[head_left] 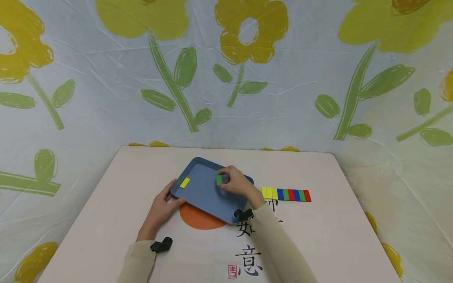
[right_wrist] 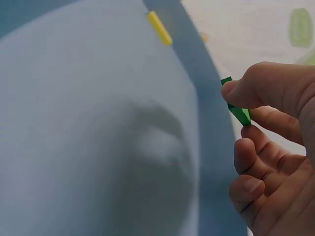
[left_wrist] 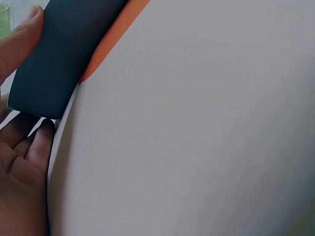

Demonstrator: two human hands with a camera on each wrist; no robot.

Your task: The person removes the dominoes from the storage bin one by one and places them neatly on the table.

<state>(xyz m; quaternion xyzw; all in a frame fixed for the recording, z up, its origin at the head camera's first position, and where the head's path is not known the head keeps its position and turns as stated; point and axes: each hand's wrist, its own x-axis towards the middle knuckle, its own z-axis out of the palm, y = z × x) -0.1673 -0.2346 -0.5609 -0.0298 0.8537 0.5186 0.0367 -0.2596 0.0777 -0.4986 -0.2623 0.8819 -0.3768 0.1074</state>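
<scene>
A blue-grey rectangular tray (head_left: 201,188) lies at an angle on the table. My left hand (head_left: 163,210) grips its near left corner, with the thumb (left_wrist: 22,42) along the rim and the fingers around the edge. Over the tray's right half, my right hand (head_left: 236,181) pinches a small green block (head_left: 219,179) between thumb and fingertips. The right wrist view shows that green block (right_wrist: 237,109) held on a slant, its shadow falling on the tray floor. One yellow block (head_left: 185,182) lies inside the tray, by its left side.
Right of the tray, a straight row of yellow, blue, green and red blocks (head_left: 286,194) lies on the table (head_left: 339,236). An orange disc (head_left: 201,218) shows partly under the tray's near edge. Black characters (head_left: 249,259) mark the tabletop. A flower-patterned cloth (head_left: 283,110) hangs behind.
</scene>
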